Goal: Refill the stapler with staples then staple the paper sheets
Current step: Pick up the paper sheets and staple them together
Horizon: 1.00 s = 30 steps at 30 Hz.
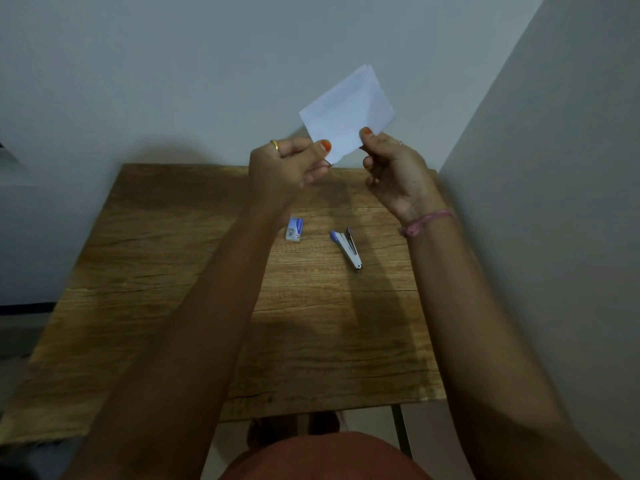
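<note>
A small stapler (347, 248) and a staple box (294, 229) are seen lying apart near the middle of the wooden desk (145, 306). Above its far edge, white paper sheets (346, 110) are pinched by the left hand (289, 166) and right hand (394, 171).

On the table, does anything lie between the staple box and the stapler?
No. In the head view only bare wood of the table shows between the staple box and the stapler.
</note>
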### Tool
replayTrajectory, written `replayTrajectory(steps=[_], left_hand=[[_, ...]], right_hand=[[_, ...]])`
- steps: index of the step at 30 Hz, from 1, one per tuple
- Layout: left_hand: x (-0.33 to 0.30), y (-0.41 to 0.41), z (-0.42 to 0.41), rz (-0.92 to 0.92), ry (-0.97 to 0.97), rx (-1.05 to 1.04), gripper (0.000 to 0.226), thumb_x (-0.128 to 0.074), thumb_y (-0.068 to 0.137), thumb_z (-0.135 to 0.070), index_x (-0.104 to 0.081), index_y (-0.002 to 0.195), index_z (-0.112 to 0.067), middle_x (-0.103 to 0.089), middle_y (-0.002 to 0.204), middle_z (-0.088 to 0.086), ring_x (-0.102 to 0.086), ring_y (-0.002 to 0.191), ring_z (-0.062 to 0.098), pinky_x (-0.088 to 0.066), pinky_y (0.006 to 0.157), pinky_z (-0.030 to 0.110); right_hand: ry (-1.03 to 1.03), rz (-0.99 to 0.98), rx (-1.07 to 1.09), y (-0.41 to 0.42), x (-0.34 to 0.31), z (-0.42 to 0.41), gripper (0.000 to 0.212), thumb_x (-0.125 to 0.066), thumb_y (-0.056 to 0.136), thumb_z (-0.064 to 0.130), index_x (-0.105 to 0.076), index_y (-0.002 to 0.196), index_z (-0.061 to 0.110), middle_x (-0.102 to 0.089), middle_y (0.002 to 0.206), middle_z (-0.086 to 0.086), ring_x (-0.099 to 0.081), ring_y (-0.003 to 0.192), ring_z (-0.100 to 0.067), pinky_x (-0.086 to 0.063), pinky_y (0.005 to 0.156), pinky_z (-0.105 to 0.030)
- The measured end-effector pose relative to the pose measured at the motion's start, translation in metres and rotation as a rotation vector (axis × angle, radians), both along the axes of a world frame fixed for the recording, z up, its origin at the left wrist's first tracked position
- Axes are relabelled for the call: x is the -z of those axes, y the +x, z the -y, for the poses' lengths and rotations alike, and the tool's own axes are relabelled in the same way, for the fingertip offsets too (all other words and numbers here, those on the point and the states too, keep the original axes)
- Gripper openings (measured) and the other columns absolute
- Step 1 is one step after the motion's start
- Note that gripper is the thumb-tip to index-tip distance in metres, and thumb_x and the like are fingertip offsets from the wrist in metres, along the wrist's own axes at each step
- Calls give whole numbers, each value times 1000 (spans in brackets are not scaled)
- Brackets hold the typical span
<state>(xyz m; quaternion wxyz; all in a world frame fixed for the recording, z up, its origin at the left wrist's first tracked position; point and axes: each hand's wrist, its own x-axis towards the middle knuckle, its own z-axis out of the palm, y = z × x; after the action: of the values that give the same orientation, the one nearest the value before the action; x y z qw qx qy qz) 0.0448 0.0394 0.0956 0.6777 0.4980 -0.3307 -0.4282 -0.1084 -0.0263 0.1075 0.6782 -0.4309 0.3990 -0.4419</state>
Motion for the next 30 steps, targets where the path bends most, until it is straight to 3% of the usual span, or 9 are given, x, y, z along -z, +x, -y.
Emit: replayTrajectory(steps=[3, 8, 13, 17, 21, 23, 25, 27, 30], left_hand=[[0, 4, -1, 12, 3, 13, 16, -76, 79, -10, -71, 89, 1, -75, 70, 0, -72, 70, 13, -56, 66, 21], [4, 18, -5, -14, 10, -28, 5, -77, 78, -8, -73, 78, -6, -73, 66, -3, -70, 66, 9, -55, 63, 18], [15, 48, -13, -129, 34, -93, 11, -74, 79, -3, -67, 72, -8, -72, 69, -1, -64, 59, 9, -54, 59, 19], [25, 51, -15, -118, 57, -128, 9, -73, 80, -3, -68, 74, -9, -71, 69, 0, -64, 60, 9, -55, 60, 19], [35, 46, -14, -42, 66, -114, 5, -69, 85, -6, -66, 88, -8, -67, 74, 3, -62, 60, 5, -53, 60, 18], [37, 42, -13, 24, 61, -103, 10, -66, 87, -6, -63, 96, -8, -65, 68, -2, -59, 56, 4, -50, 55, 18], [36, 40, -11, 56, 44, -97, 18, -64, 88, -4, -59, 105, -7, -63, 64, -4, -56, 52, 4, -48, 51, 18], [36, 39, -7, 102, 49, -115, 31, -64, 88, -4, -54, 117, -9, -63, 63, -6, -55, 50, 3, -47, 51, 18], [34, 36, -5, 194, 27, -136, 64, -64, 88, -5, -31, 142, -12, -62, 65, -2, -58, 53, 0, -48, 57, 13]], right_hand=[[9, -8, 4, -3, -1, 3, 8, -67, 87, 28, -68, 91, 22, -68, 76, 11, -54, 58, -2, -33, 54, -20], [-6, -31, 174, -27, -2, 22, 15, -57, 93, 28, -70, 98, 22, -65, 73, 14, -51, 57, 0, -24, 50, -20], [-27, -262, 99, -56, 9, 30, 16, -55, 94, 28, -69, 98, 22, -63, 73, 14, -49, 56, 0, -24, 49, -18], [45, -474, -17, -43, 34, 21, 14, -54, 93, 18, -67, 90, 18, -63, 72, 10, -47, 53, -2, -25, 49, -20], [-11, -696, -20, -19, 74, 7, 18, -62, 88, 12, -62, 71, 17, -63, 71, 1, -53, 62, -9, -37, 49, -18], [-101, -905, -81, -9, 95, 2, 9, -71, 84, 23, -66, 80, 17, -64, 80, 2, -56, 70, -6, -42, 54, -14], [-196, -1148, -192, -2, 116, -1, 36, -77, 77, 37, -66, 98, 10, -62, 90, -1, -58, 82, -12, -49, 68, -25], [-294, -1364, -224, 5, 132, -5, 46, -75, 78, 41, -64, 107, 6, -62, 103, -10, -59, 98, -23, -50, 84, -34], [-301, -1332, -152, 7, 137, -7, 31, -66, 87, 26, -64, 106, 2, -64, 108, -14, -60, 99, -27, -44, 80, -31]])
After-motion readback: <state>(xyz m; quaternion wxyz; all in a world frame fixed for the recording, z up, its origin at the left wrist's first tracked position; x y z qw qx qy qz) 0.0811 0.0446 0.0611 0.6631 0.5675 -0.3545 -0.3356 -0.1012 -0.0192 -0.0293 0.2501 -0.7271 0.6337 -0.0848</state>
